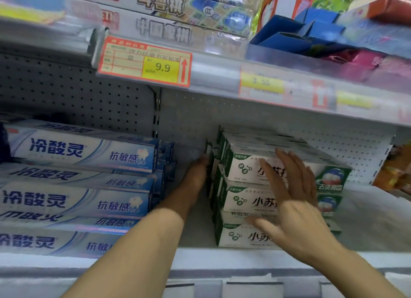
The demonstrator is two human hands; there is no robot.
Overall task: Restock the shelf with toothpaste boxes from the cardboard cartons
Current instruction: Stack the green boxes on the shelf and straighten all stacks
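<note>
A stack of green-and-white toothpaste boxes [244,200] stands on the shelf [200,252], right of centre, several rows deep. My left hand [196,175] reaches deep into the gap beside the stack and touches its left end; its fingertips are hidden behind the boxes. My right hand [289,200] lies flat with straight, spread fingers against the front faces of the stacked boxes. Neither hand holds a box. No cardboard carton is in view.
Blue-and-white toothpaste boxes [73,186] are piled at the left of the same shelf. The upper shelf [213,73] carries price tags, board-game boxes and blue cartons. An orange package [395,171] sits at far right. Bare shelf shows right of the green stack.
</note>
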